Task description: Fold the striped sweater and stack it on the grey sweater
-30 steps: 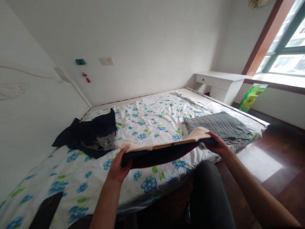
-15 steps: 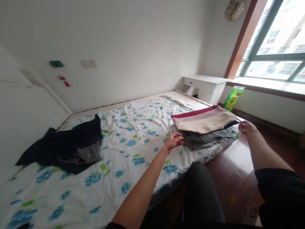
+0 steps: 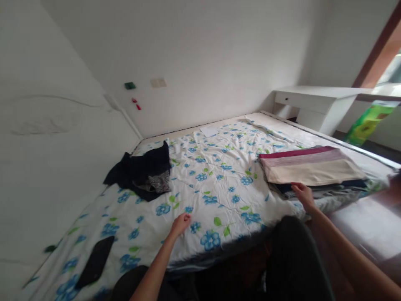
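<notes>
A folded striped knit garment (image 3: pixel 313 167), maroon, mauve and cream, lies on top of a stack of dark and grey folded clothes (image 3: pixel 326 192) at the right of the bed. My right hand (image 3: pixel 303 195) is at the stack's front edge, its fingers closed on the cream border of the knit garment. Over the bare sheet to the left, my left hand (image 3: pixel 181 224) has its fingers curled in, with nothing visible in them. A crumpled black garment (image 3: pixel 144 167) with a grey patterned part rests farther left, apart from both hands.
The bed has a white sheet with blue flowers (image 3: pixel 200 177). A black phone (image 3: pixel 95 261) lies near its left front edge, and a white paper (image 3: pixel 209 131) at the back. Beyond the bed stand a white desk (image 3: pixel 313 100) and a green-yellow bag (image 3: pixel 369 123).
The view has turned left, bringing the phone into sight. My left hand has left the stack's side and moved left over the sheet; my right hand has come round to the stack's front edge.
</notes>
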### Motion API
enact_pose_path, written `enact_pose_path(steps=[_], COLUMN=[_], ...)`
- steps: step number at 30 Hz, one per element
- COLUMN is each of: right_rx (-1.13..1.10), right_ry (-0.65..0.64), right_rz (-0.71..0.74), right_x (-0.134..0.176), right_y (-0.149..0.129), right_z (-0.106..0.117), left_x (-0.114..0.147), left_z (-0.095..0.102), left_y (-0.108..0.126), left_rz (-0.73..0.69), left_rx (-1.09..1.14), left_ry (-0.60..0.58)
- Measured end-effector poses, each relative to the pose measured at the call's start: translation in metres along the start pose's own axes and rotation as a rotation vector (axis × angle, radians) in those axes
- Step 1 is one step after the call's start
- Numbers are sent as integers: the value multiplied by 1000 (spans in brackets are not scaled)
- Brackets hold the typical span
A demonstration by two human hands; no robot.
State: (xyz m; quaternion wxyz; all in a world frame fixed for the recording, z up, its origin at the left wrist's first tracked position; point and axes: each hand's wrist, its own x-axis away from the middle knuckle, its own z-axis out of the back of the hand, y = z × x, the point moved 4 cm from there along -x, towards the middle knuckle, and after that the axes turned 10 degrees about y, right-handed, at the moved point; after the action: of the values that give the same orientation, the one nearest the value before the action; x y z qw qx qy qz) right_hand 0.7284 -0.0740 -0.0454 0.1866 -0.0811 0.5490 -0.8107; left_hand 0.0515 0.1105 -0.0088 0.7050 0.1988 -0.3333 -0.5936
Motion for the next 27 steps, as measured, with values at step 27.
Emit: enact_pose_path(steps=[27], right_rx=[466], right_ry=[-519], right_rz=[718], right_x=[275], right_y=[-73], right_z=[-236], left_x=[-133], left_z=[88], left_y=[-13], left_rz=[-379], left_rx=[-857], left_ry=[324])
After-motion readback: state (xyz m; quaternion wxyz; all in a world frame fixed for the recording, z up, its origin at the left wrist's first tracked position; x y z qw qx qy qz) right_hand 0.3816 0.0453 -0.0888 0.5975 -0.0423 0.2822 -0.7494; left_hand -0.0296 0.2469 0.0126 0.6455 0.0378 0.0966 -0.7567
